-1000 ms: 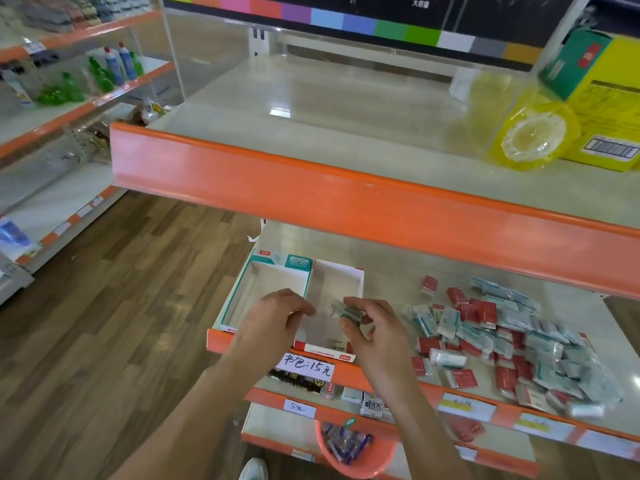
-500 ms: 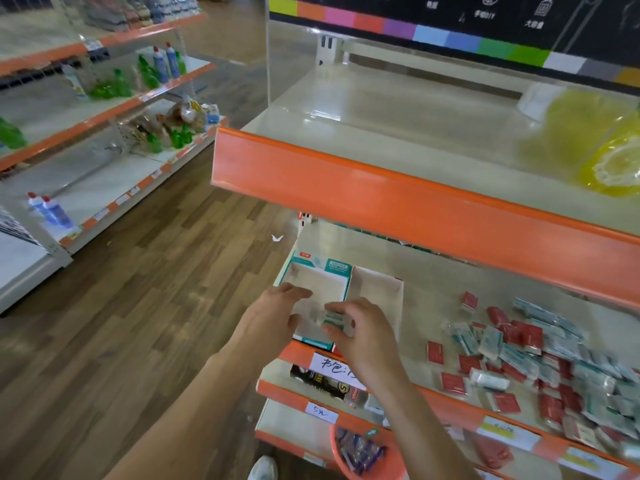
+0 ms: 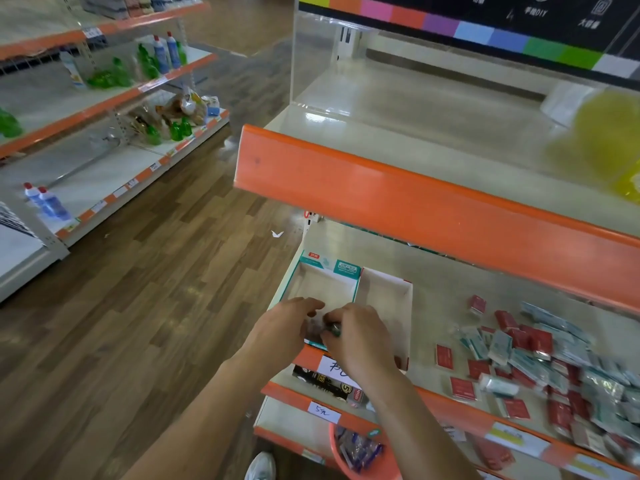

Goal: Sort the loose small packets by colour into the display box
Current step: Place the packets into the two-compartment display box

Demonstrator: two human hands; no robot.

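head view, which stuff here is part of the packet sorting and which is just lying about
Part of the job:
display box
loose packets, red and teal
left hand
right hand, gripping teal packets

Lying about:
orange basket on the lower shelf
bottles across the aisle
yellow bag on the upper shelf

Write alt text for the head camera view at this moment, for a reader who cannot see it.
A person's left hand and right hand meet over the near end of the teal-edged cardboard display box on a shop shelf, the right pinching a small greenish packet. A red-edged cardboard box adjoins it, and loose red and teal packets lie scattered to the right.
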